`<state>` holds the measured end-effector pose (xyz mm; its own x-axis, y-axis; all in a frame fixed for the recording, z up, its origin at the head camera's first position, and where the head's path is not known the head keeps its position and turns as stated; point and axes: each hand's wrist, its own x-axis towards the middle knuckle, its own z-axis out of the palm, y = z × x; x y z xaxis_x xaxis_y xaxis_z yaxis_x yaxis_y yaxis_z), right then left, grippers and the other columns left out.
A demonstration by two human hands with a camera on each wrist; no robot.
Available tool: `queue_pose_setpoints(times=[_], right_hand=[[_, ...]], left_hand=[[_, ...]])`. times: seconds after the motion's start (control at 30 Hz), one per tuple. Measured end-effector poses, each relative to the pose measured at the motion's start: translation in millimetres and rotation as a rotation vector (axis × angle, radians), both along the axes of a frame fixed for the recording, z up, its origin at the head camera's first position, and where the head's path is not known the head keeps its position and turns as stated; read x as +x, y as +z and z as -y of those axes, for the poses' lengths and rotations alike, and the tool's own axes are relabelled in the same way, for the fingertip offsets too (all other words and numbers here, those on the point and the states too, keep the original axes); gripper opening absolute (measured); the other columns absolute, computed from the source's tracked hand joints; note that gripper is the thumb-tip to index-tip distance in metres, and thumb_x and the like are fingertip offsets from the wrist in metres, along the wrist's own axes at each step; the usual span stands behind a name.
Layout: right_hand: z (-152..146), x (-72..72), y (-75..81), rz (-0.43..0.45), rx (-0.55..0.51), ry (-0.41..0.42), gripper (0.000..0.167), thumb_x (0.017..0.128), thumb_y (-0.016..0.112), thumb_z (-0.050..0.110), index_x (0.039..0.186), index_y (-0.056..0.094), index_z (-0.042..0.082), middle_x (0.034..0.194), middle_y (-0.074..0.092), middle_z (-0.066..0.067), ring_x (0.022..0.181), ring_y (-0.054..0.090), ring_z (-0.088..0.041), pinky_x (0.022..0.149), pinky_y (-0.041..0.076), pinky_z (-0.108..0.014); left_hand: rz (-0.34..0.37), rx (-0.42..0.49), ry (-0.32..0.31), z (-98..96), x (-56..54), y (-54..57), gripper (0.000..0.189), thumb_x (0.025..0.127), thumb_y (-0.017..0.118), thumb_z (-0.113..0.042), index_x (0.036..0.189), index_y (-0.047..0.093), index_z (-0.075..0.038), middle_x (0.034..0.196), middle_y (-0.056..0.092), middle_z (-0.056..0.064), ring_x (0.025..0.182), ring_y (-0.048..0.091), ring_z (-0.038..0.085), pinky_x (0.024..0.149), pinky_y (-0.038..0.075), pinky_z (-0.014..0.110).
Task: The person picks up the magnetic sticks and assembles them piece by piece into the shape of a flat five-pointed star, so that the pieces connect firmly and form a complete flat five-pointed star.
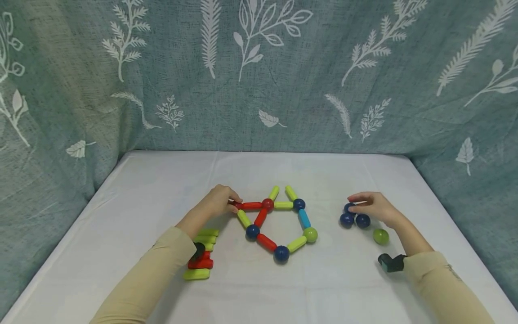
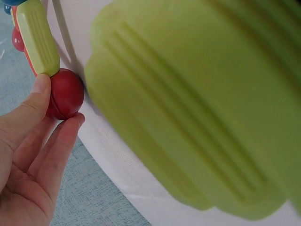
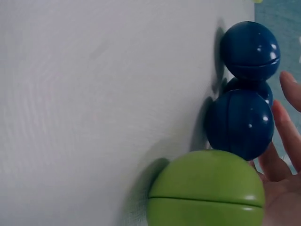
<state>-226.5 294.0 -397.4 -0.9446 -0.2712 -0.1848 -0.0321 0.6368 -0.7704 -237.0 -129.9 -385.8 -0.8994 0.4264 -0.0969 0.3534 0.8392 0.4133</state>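
My left hand pinches a red ball at the left corner of a shape built from rods and balls. A red rod and a yellow-green rod meet at that ball. The shape also has a red ball, blue balls such as the front one, a green ball and a light blue rod. My right hand is spread over the rearmost blue ball, thumb and fingers apart. Two more blue balls sit close by.
A loose green ball lies under my right wrist. Yellow-green rods and red rods lie in a row beneath my left forearm. A patterned cloth hangs behind the white table.
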Motion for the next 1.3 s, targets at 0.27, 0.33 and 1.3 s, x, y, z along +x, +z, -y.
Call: queue_pose_setpoints(times=[0.27, 0.33, 1.3], right_hand=[[2.9, 0.1, -2.3, 0.040, 0.041, -0.016, 0.051, 0.084, 0.067, 0.024, 0.122, 0.052, -0.006, 0.125, 0.048, -0.029, 0.111, 0.049, -0.040, 0.089, 0.043, -0.047], [3.0, -0.1, -2.8, 0.038, 0.051, -0.024, 0.050, 0.084, 0.067, 0.023, 0.121, 0.052, -0.006, 0.124, 0.049, -0.029, 0.109, 0.050, -0.040, 0.088, 0.044, -0.046], [142.0, -75.2, 14.5, 0.060, -0.031, 0.015, 0.037, 0.086, 0.063, 0.014, 0.120, 0.057, 0.002, 0.122, 0.054, -0.018, 0.108, 0.053, -0.028, 0.088, 0.046, -0.036]], left_hand=[[0.013, 0.001, 0.001, -0.8, -0.7, -1.2, 0.026, 0.076, 0.073, -0.009, 0.100, 0.070, -0.002, 0.101, 0.067, 0.011, 0.099, 0.059, 0.027, 0.086, 0.046, 0.037], [0.010, 0.001, -0.003, -0.7, -0.6, -1.2, 0.026, 0.076, 0.073, -0.009, 0.100, 0.070, -0.002, 0.101, 0.067, 0.011, 0.099, 0.059, 0.027, 0.086, 0.046, 0.037], [0.031, 0.005, 0.038, -1.8, -0.5, 0.1, 0.027, 0.074, 0.074, -0.009, 0.100, 0.071, -0.003, 0.102, 0.067, 0.010, 0.099, 0.059, 0.026, 0.086, 0.047, 0.036]])
